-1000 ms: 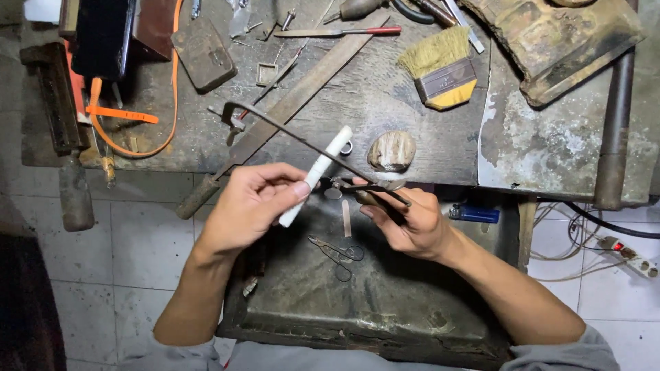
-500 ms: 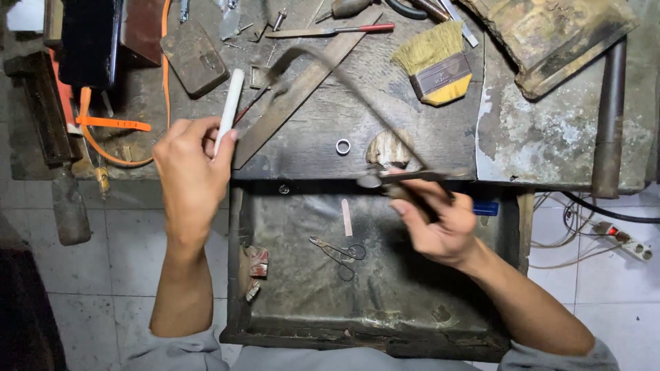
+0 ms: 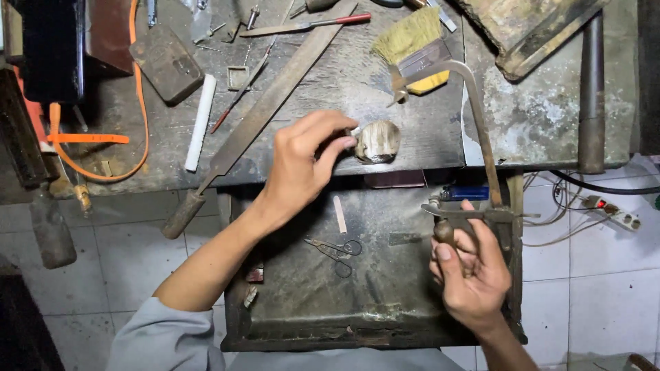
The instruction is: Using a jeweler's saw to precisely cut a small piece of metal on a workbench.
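Observation:
My left hand (image 3: 302, 165) reaches over the bench edge, thumb and forefinger pinched on a small pale metal piece (image 3: 353, 132). The piece sits right beside a rounded, worn bench peg (image 3: 378, 141). My right hand (image 3: 467, 271) is lower right, over the drawer tray (image 3: 357, 326). It grips the handle of a jeweller's saw frame (image 3: 478, 130). The frame rises upright from my fist and curves left toward a brush (image 3: 412, 41). A white stick (image 3: 201, 122) lies loose on the bench at the left.
A long flat file (image 3: 268, 110) lies diagonally across the bench. An orange cord (image 3: 137, 103) loops at the left and a metal bar (image 3: 591, 89) stands at the right. Small scissors (image 3: 337, 247) lie in the tray. A power strip (image 3: 612, 213) is on the tiled floor.
My left hand has let go of the white stick, which now lies on the bench, and moved right to the peg. My right hand has dropped lower right with the saw frame.

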